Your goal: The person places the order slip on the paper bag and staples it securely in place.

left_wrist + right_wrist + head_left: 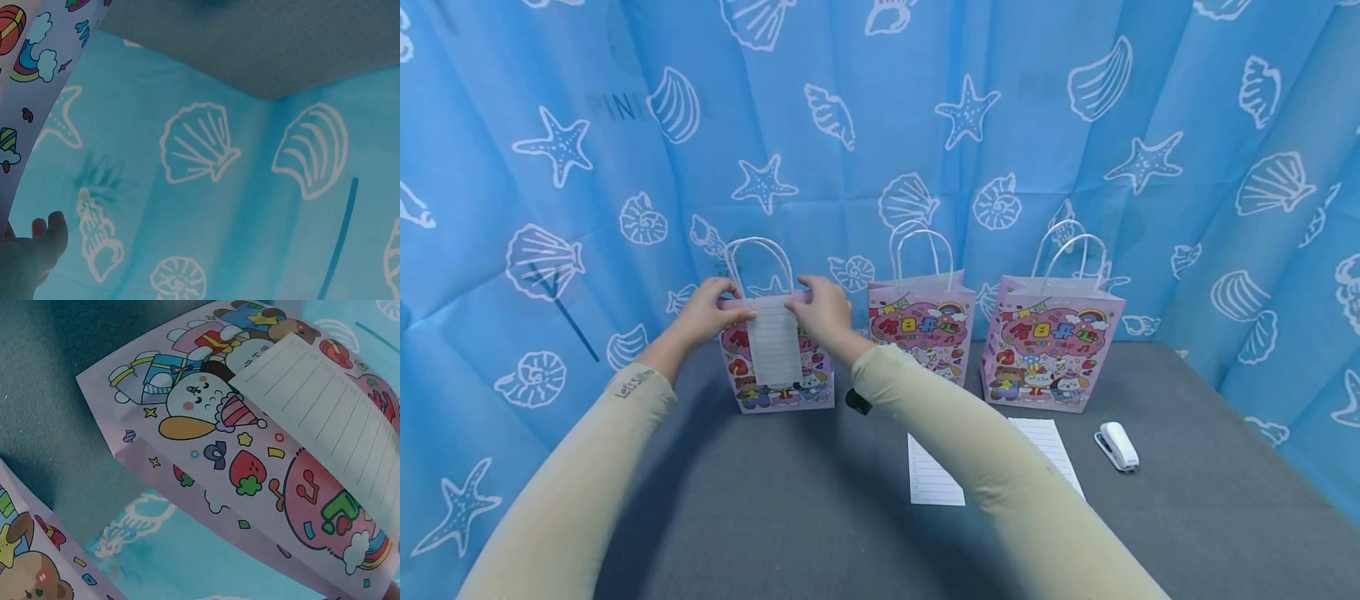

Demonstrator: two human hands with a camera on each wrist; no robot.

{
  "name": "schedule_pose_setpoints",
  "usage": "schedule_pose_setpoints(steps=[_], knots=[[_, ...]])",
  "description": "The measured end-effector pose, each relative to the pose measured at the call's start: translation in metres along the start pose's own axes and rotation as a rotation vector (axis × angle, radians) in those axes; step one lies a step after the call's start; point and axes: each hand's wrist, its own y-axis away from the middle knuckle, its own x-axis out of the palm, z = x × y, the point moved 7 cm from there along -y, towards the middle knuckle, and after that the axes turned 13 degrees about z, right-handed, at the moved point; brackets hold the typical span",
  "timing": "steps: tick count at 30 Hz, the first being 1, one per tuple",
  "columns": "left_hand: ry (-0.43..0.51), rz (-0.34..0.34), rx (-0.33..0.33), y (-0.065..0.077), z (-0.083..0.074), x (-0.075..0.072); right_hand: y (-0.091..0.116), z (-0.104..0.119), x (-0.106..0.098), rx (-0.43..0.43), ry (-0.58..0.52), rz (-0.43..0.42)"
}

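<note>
A pink cartoon-printed gift bag (pixel 748 396) stands upright at the left, its white cord handles up. A lined paper slip (pixel 775 346) hangs flat against its front, overlapping the top edge. My left hand (pixel 706 312) pinches the slip's upper left corner against the bag's rim, thumb in front. At the upper right corner, my right hand (pixel 823 312) pinches slip and rim likewise. The right wrist view shows the slip (pixel 325 412) lying over the bag's printed face (pixel 206 456). Fingers of the left hand (pixel 37 253) appear beside the bag's edge in the left wrist view.
Two matching gift bags (pixel 951 325) (pixel 1045 350) stand to the right. Two more lined slips (pixel 934 479) (pixel 1047 437) lie on the grey table (pixel 737 517), partly covered by my right sleeve. A white stapler (pixel 1117 447) rests at the right. A small dark object (pixel 857 402) shows beside the right forearm.
</note>
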Motion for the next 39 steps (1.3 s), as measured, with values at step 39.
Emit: schedule_pose_setpoints(steps=[39], knots=[[0.053,-0.071,-0.165,0.0,0.0,0.006,0.013,-0.003,-0.022,-0.054,-0.257,0.006]])
